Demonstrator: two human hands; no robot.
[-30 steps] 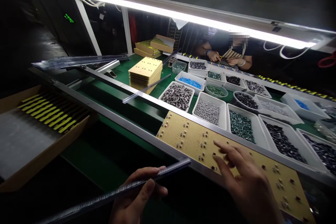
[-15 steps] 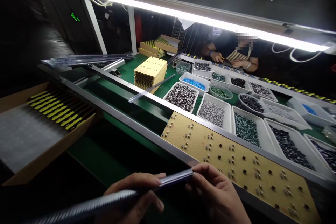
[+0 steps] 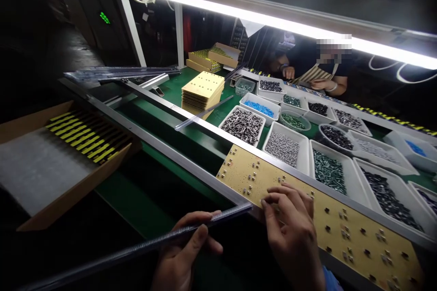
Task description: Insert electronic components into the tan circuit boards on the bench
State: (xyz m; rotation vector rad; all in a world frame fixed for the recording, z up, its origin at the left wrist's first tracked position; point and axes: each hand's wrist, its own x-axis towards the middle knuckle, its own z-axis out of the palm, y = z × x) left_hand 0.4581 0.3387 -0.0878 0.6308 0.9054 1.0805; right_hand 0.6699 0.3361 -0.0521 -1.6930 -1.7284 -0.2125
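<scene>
My left hand (image 3: 187,250) is closed around a long, clear plastic component tube (image 3: 146,243) that slants up to the right, its far end near the rail. Ridged rows of small parts seem to show inside it. My right hand (image 3: 293,232) hovers over the tan circuit board (image 3: 239,168), just right of the tube's end and apart from it. Its thumb and index finger are pinched together; whatever lies between them is too small to name. Small metal and black components stand in rows on the board, and my right hand covers part of them.
White bins (image 3: 282,145) of loose components line the far side of the rail (image 3: 160,100). Behind it stand a stack of tan boards (image 3: 201,91) and a bundle of clear tubes (image 3: 116,74). A cardboard box (image 3: 78,195) lies left. Across the bench, a person (image 3: 321,72) works.
My right hand has left the tube's end and moved up and right over the board. My left hand still grips the tube. The view has shifted slightly.
</scene>
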